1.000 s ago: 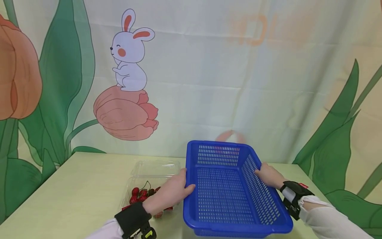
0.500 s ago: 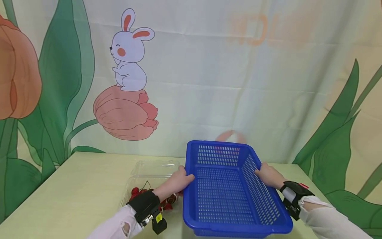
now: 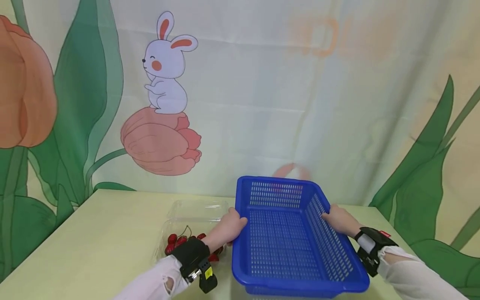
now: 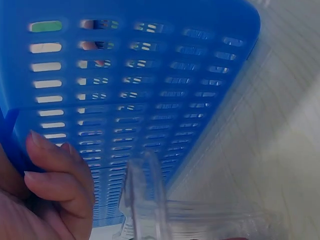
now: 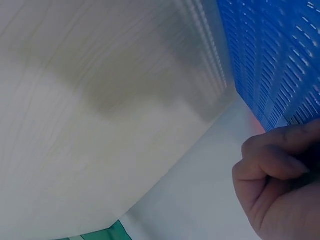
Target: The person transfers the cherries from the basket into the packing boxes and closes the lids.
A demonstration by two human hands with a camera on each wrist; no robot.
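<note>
A blue perforated plastic basket [image 3: 285, 237] stands on the pale green table [image 3: 97, 241], empty inside. My left hand [image 3: 232, 225] grips its left rim, fingers curled under the edge [image 4: 55, 175]. At the opposite rim my right hand [image 3: 335, 218] holds on, with its fingers curled against the blue wall [image 5: 275, 165]. Just left of the basket lies an open clear plastic box [image 3: 187, 233] with red cherries [image 3: 180, 241] in it, partly hidden behind my left wrist.
The clear box's lid [image 3: 198, 210] lies flat toward the back. A cloth backdrop [image 3: 262, 91] printed with a rabbit and tulips hangs right behind the table. Bare table top stretches to the left; the table's right edge [image 3: 390, 225] runs close to my right wrist.
My left hand slid forward along the basket's left rim and curled over it, uncovering more cherries. The basket and my right hand stayed almost still.
</note>
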